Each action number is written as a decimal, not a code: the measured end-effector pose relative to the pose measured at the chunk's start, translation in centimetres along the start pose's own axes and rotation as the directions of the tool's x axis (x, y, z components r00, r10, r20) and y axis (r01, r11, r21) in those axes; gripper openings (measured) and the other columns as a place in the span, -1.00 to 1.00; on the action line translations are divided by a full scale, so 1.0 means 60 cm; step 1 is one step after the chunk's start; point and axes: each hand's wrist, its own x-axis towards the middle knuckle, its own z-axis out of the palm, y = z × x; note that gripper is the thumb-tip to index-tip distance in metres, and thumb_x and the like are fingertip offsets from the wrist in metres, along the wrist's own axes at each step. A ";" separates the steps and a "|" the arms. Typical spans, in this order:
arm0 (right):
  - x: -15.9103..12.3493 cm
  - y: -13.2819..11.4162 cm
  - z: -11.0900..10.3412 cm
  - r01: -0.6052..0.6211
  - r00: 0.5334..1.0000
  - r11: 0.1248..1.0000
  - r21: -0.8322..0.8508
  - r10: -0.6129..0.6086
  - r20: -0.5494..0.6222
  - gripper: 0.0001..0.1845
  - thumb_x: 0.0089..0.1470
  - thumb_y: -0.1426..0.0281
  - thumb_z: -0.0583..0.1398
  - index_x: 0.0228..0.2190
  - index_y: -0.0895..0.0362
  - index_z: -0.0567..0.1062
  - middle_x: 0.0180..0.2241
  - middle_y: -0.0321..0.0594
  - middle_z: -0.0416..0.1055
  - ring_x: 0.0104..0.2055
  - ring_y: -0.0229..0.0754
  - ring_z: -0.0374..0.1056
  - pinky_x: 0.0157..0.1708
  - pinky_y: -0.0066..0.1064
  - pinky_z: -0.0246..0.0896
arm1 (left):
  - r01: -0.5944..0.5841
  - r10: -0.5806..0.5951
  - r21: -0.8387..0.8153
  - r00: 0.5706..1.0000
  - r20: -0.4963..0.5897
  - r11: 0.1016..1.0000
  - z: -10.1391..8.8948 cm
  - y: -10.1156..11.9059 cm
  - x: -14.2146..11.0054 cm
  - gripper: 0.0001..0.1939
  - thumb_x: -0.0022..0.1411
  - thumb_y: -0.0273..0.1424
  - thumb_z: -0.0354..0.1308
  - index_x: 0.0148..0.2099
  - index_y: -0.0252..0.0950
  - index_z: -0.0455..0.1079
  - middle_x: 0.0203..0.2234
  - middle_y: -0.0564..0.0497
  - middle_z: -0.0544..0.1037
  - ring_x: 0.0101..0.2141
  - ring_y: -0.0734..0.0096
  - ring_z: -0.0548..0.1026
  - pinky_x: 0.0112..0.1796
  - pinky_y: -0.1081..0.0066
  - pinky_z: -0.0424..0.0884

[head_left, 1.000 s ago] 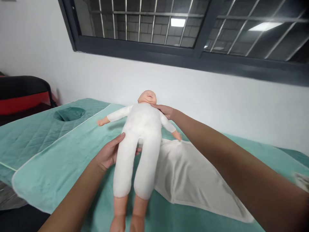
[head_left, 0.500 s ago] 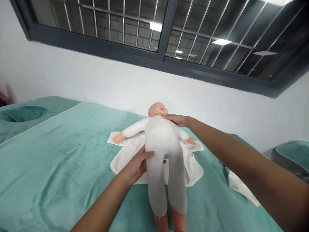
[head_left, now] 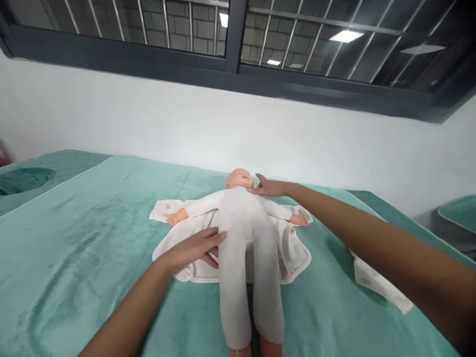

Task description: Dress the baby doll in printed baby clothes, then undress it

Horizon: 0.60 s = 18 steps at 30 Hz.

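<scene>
A baby doll (head_left: 238, 218) in a white body suit lies on its back, head toward the wall, arms spread and bare feet toward me. Under it a white baby garment (head_left: 173, 250) is laid out flat, its sleeves beneath the doll's arms. My left hand (head_left: 199, 248) rests beside the doll's hip with fingers apart, the thumb touching the suit. At the doll's neck and shoulder is my right hand (head_left: 269, 187), its index finger and thumb spread; some of its fingers touch the chest.
A green cover (head_left: 92, 238) spreads over the surface. Folded white cloth (head_left: 379, 285) lies at the right, partly behind my right forearm. Behind stands a white wall (head_left: 167, 119) under a dark-framed, barred window (head_left: 230, 64). A cushion-like hollow (head_left: 26, 181) shows at far left.
My left hand has slid out from under the doll's thigh to its side. My right hand's fingers have spread near the neck. The doll lies lower, and the view has shifted.
</scene>
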 end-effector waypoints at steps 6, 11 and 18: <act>0.005 -0.143 0.064 0.315 0.867 0.906 -0.281 -0.396 -0.303 -0.40 0.11 0.04 0.16 0.06 0.15 0.32 0.08 0.03 0.26 0.10 0.05 0.23 0.09 -0.16 0.13 | -0.213 0.327 0.572 0.939 -0.103 0.792 -0.043 0.024 0.065 -0.57 0.29 -0.24 -0.05 -0.59 -0.27 0.31 -0.66 0.05 0.40 -0.56 0.41 0.40 -0.47 0.45 0.32; 0.041 -0.224 0.161 0.524 0.849 0.774 -0.355 -0.508 0.144 -0.60 0.12 0.09 0.15 -0.11 0.09 0.45 -0.05 -0.09 0.38 -0.02 0.03 0.28 -0.19 -0.23 0.21 | -0.244 0.523 0.769 0.842 -0.135 0.591 -0.049 -0.012 0.099 -0.75 0.14 -0.52 -0.04 -0.56 -0.26 0.27 -0.55 0.00 0.44 -0.45 0.36 0.35 -0.39 0.37 0.23; 0.062 -0.237 0.177 0.468 0.883 0.800 -0.375 -0.406 0.235 -0.66 0.11 0.10 0.15 -0.26 0.11 0.48 -0.30 -0.15 0.48 -0.33 -0.07 0.35 -0.43 -0.33 0.08 | -0.170 0.518 0.907 0.853 -0.060 0.386 -0.064 -0.030 0.097 -0.79 0.19 -0.51 -0.05 -0.39 -0.29 0.40 -0.40 -0.12 0.54 -0.38 0.24 0.43 -0.40 0.33 0.23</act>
